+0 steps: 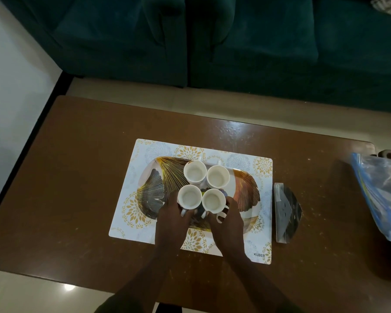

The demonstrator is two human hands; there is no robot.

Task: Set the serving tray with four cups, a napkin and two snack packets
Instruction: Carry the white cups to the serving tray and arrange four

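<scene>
A serving tray (151,186) with a gold leaf pattern lies on a patterned placemat (246,242). Several white cups stand on it in a square: far left cup (194,171), far right cup (217,176), near left cup (189,197), near right cup (213,200). My left hand (173,219) grips the near left cup by its side and handle. My right hand (226,222) grips the near right cup at its handle. No napkin or snack packet lies on the tray.
A metal napkin holder (286,211) lies flat on the brown table (77,177), just right of the placemat. A clear zip bag (379,190) with blue edges sits at the table's right end. A dark green sofa (235,41) stands beyond the table.
</scene>
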